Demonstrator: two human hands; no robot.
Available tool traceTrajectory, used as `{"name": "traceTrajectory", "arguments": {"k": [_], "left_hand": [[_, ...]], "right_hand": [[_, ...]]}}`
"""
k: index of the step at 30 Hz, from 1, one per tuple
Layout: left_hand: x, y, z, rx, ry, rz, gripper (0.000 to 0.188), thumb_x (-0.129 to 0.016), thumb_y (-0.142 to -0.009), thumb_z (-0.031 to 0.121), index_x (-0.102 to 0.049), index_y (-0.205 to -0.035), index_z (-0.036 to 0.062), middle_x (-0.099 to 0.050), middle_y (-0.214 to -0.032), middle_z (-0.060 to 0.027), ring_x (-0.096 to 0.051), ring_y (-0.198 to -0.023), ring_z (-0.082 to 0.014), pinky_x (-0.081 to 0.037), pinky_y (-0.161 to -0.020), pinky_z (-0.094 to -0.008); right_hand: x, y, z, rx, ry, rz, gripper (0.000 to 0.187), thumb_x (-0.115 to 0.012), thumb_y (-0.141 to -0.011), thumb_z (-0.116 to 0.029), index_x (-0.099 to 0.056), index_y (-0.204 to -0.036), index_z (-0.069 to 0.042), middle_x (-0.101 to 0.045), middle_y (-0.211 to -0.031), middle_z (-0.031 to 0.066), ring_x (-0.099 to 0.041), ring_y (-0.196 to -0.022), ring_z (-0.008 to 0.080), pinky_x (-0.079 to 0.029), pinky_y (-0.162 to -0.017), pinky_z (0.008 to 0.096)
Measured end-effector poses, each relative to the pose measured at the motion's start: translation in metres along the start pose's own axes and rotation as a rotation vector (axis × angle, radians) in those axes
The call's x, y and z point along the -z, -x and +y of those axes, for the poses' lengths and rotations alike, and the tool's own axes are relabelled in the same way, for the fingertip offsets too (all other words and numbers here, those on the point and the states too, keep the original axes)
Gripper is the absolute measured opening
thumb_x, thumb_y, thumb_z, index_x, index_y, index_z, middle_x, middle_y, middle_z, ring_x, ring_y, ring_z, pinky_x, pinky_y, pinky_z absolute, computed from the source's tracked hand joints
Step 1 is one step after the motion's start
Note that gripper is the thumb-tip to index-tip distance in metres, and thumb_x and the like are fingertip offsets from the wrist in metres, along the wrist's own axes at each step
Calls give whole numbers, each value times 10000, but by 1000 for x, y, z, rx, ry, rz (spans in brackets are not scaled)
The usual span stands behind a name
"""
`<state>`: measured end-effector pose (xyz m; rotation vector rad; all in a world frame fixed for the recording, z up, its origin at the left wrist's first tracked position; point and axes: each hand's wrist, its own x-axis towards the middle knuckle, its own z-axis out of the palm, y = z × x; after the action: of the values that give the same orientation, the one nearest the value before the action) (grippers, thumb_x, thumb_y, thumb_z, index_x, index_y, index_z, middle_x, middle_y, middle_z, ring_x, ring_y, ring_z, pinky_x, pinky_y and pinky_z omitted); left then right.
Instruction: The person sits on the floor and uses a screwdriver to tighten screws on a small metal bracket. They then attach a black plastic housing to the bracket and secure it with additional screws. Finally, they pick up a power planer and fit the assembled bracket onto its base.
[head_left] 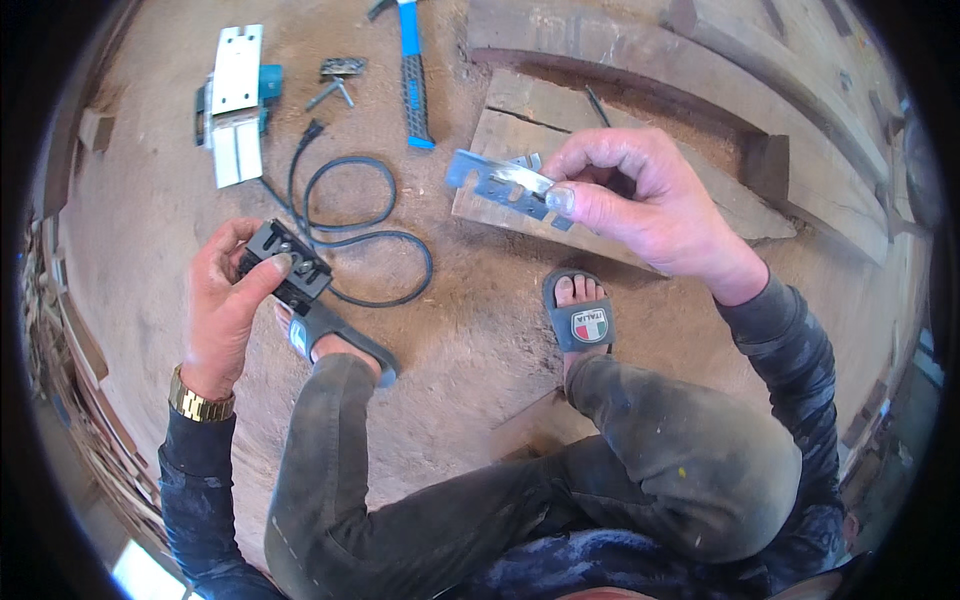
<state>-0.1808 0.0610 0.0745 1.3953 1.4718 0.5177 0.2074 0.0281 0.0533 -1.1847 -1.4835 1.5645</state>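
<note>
My left hand (222,305) is closed around a black metal block with bolts (300,283), its thumb resting on the top near the bolt heads. Between the thumb and fingers of my right hand (645,205) is a slotted planer blade (478,178), a flat grey strip with a bright edge. The blade is held above a wooden board (530,150), apart from the block. An electric planer (238,95) lies on the ground at the far left, its metal sole facing up.
The planer's black cord (425,265) loops across the ground beyond my left hand. A blue-handled hammer (414,90), a small T-shaped wrench (335,92) and a dark block (343,66) lie farther off. Thick timbers (640,65) stretch along the far right. My sandalled feet flank the middle.
</note>
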Motion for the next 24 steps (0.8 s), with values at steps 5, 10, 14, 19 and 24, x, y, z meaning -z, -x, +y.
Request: {"name": "traceTrajectory", "arguments": {"k": [5,10,14,19,24], "left_hand": [[-38,-72,-17,119,101,-234,314,-740,-886,78,-598,-1156,4,-676,-1042,-46,-648,-955,-106,-522,-857,-262],[-68,-114,-49,104,241,-411,304,-752,-893,94,-616,-1147,-2,-688,-1040,-50,-655,-937,-101,-530,-830,-258],[-87,-117,-59,286,405,-455,293,-734,-930,108,-622,-1179,2,-702,-1041,-31,-655,-964,-88,-535,-855,-269],[-105,-131,-39,327,490,-407,346,-754,-920,100,-612,-1223,14,-706,-1108,-41,-648,-1003,-81,-529,-897,-270],[-121,-156,-19,286,529,-491,383,-740,-932,79,-571,-1269,9,-697,-1127,-47,-643,-1006,-88,-529,-879,-262]], "right_hand": [[23,-3,82,-387,523,-6,184,-664,-928,-160,-692,-994,9,-649,-772,154,-623,-699,221,-493,-654,357],[37,-26,99,-593,643,-109,176,-674,-893,-164,-702,-969,-8,-668,-735,186,-664,-691,350,-521,-668,429],[50,-84,65,-364,1078,-358,211,-711,-901,-223,-730,-1008,-42,-658,-691,144,-670,-671,335,-522,-661,432],[24,-132,74,-185,270,-407,299,-731,-906,-294,-719,-1033,-24,-586,-648,161,-598,-596,301,-489,-616,411],[12,-124,89,-279,186,-153,275,-717,-906,-261,-691,-975,3,-560,-641,166,-554,-566,269,-440,-565,401]]}}
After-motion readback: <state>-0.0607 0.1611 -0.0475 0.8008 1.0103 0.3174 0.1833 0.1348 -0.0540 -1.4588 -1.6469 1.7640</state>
